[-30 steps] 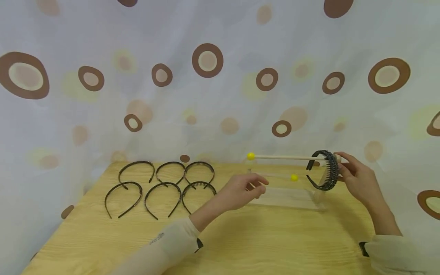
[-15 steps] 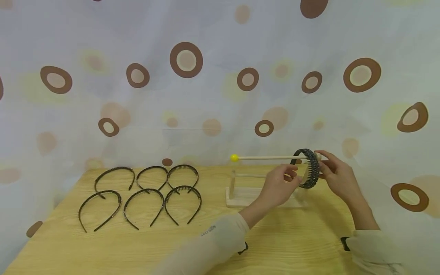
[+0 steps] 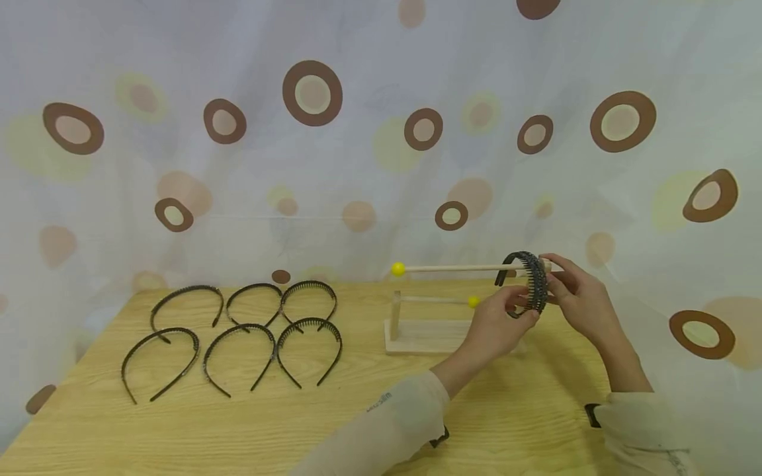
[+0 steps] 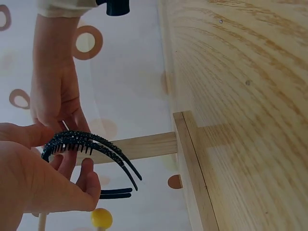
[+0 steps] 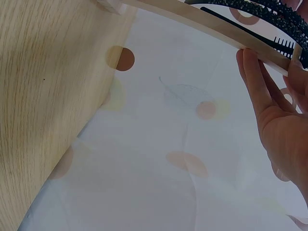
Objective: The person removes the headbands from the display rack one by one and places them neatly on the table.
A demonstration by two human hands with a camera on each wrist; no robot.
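Observation:
Two dark beaded headbands [image 3: 538,284] with comb teeth hang close together at the right end of the upper rod [image 3: 452,268] of a wooden stand [image 3: 405,338]. My left hand [image 3: 497,324] pinches their lower front part between thumb and fingers. In the left wrist view, the beaded bands [image 4: 113,151] arch out past that hand. My right hand [image 3: 586,304] is at the top of the stand's right upright, behind the headbands. The right wrist view shows its fingers and thumb on either side of the wooden upright [image 5: 207,21].
Several dark headbands [image 3: 309,322] lie in two rows on the left of the wooden table [image 3: 357,423]. Yellow balls cap the upper rod's left end [image 3: 397,269] and a lower rod [image 3: 473,301]. A spotted curtain [image 3: 357,172] hangs behind the table.
My left hand has moved right, from open air beside the stand to the hanging headbands, and now pinches them. My right hand stays at the upright. The head view has swung right.

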